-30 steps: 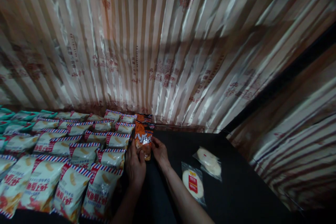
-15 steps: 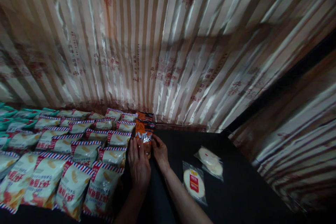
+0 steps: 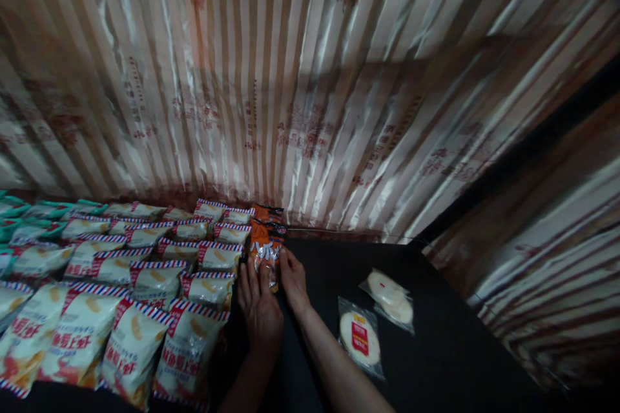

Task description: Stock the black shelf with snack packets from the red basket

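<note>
An orange snack bag (image 3: 264, 245) with dark edges lies at the right end of the rows of white bags, and another orange bag (image 3: 268, 211) shows just behind it. My left hand (image 3: 261, 310) rests with its fingers spread over the lower left part of the nearer orange bag. My right hand (image 3: 293, 279) is at that bag's right edge, its fingers bent and touching the side; whether they pinch it is hard to see.
Rows of white bags with red and blue striped edges (image 3: 186, 352) fill the left, with green bags (image 3: 46, 209) at the far left. Two clear packets with round white contents (image 3: 359, 337) (image 3: 391, 299) lie right on the black table (image 3: 436, 348). A striped curtain (image 3: 300, 77) hangs behind.
My left hand has moved slightly right, its fingers now further over the orange bag. My right hand has shifted slightly and stays at the bag's right edge.
</note>
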`<state>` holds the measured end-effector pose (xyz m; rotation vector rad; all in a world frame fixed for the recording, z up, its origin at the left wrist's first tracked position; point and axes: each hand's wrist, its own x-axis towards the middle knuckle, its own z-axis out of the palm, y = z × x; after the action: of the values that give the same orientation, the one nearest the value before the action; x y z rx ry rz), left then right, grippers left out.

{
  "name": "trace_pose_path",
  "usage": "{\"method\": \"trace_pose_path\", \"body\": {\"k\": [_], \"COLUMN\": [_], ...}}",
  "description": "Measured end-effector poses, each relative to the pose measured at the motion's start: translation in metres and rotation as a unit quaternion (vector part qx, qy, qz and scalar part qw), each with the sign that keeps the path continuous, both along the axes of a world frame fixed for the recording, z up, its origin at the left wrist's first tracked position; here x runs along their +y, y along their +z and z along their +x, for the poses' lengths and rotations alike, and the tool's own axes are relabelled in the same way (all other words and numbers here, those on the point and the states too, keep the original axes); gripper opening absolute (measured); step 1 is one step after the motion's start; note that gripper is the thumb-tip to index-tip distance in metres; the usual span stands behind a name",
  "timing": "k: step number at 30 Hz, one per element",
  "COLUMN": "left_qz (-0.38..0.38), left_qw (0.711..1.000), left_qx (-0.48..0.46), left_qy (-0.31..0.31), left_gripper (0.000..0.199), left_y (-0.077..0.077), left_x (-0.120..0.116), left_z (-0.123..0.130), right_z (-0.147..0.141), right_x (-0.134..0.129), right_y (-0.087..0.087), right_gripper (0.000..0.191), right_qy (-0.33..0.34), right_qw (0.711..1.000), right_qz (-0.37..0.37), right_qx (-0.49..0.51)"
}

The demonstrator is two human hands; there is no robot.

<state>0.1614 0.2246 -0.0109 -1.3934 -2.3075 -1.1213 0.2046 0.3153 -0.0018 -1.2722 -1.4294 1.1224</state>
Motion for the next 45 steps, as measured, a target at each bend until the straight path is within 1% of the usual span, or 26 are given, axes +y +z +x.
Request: {"method": "trace_pose_path", "body": {"k": [5,8,11,13,17,22,24,29,35,39,43,45], "left_qz": [0.011,0.012,0.013,0.012,0.015,0.024,0.028,0.04,0.031,0.031,0.029,0.029], "left_qw": [1.0,1.0,1.0,1.0,1.0,1.0,0.999,0.999,0.999,1.0,1.0,1.0], "left_qx": [0.004,0.004,0.001,0.001,0.003,0.001,-0.003,-0.005,-0.008,0.0,-0.003,0.0], "left_qy": [-0.005,-0.005,-0.005,-0.005,-0.015,-0.018,-0.021,-0.01,-0.001,-0.007,-0.007,-0.005], "left_gripper": [0.049,0.047,0.047,0.047,0.046,0.048,0.05,0.052,0.051,0.049,0.047,0.047], "left_y": [-0.001,-0.002,-0.001,0.001,0.001,-0.004,-0.005,-0.008,-0.008,-0.009,-0.008,-0.007], "left_x": [0.003,0.003,0.004,0.004,0.005,0.006,0.007,0.008,0.01,0.009,0.008,0.008], "left_z": [-0.001,-0.004,-0.006,-0.006,-0.005,-0.005,-0.006,-0.004,-0.002,-0.004,-0.005,-0.004], "right_z": [-0.004,-0.008,-0.01,-0.01,-0.009,-0.008,-0.008,-0.007,-0.008,-0.01,-0.009,-0.008], "right_x": [-0.002,-0.002,-0.002,-0.002,-0.003,-0.004,-0.006,-0.007,-0.004,-0.004,-0.005,-0.006], "right_y": [0.006,0.006,0.007,0.008,0.012,0.018,0.019,0.013,0.005,0.005,0.008,0.008], "right_gripper": [0.051,0.05,0.051,0.052,0.06,0.063,0.063,0.062,0.056,0.058,0.058,0.059], "right_qy": [-0.005,-0.014,-0.009,-0.01,-0.026,0.011,0.013,-0.006,-0.014,-0.012,0.018,0.013], "right_qw": [1.0,1.0,1.0,1.0,0.994,0.991,0.989,0.99,0.992,0.993,0.994,0.994], "right_qz": [-0.024,-0.019,-0.011,-0.009,-0.009,-0.003,0.007,0.007,0.03,0.022,0.03,0.026], "right_qx": [0.006,0.005,-0.007,-0.028,-0.104,-0.137,-0.144,-0.139,-0.123,-0.112,-0.106,-0.104]}}
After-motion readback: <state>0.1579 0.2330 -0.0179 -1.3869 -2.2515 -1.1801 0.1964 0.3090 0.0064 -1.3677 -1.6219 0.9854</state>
